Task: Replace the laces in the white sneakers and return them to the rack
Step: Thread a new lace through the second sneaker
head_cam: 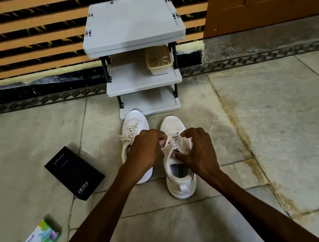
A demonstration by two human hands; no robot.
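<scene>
left hand [145, 148]: pinches a strand of the lace [169, 143] at the upper eyelets, fingers bunched tight.
right hand [199, 152]: curls over the same lace, forefinger hooked at an upper crossing, thumb down on the tongue.
right-hand sneaker [180, 179]: on the floor [273, 128] directly under both hands, toe towards the rack, heel towards the body; long axis runs straight away from the person.
left-hand sneaker [133, 127]: just beside it, parallel, toe almost at the rack's lowest shelf, laced with loose ends trailing; partly hidden by the left wrist.
key relation: lace crossings lie between the two hands, so probably pulls to either side across the shoe's long axis; both hands equally near.
rack [143, 87]: just ahead of the toes, three shelves; top and bottom bare.
tub [160, 67]: on the middle shelf, right end, holds pale strands (likely laces, too blurred to be sure).
black box [74, 173]: closed, on the floor to the left; contents unseen.
green box [41, 241]: nearer the body, also closed.
stage: lacing seemingly in hand; return to the rack not yet done.
</scene>
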